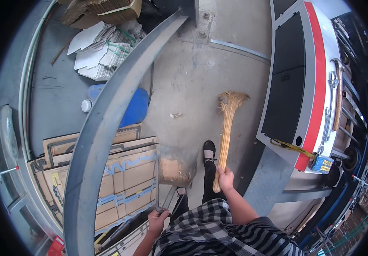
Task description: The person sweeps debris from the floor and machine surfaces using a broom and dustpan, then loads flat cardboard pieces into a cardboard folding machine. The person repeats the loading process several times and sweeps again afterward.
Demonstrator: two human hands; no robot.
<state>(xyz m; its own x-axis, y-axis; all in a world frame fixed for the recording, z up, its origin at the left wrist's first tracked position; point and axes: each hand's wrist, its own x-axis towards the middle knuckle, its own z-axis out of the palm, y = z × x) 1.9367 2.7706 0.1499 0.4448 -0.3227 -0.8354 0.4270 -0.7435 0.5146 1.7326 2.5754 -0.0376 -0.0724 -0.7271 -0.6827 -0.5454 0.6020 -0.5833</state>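
A straw hand broom (225, 141) slants out ahead of me, its frayed bristle end pointing away over the floor. My right hand (225, 178) is closed round its handle near the butt end. Lower and to the left, my left hand (158, 215) grips the handle of a grey dustpan (177, 152). The pan lies by my feet, beside the stacked boards, with brownish debris (176, 171) in it. A small pale scrap (175, 115) lies on the floor, apart from the broom.
A curved grey steel beam (107, 98) rises at left. Behind it are brown die boards (128, 170), a blue jerrycan (134, 106) and bundled white card (102, 53). At right stands a machine cabinet (284, 81) with a red stripe, wrenches and a hammer (338, 94) on top.
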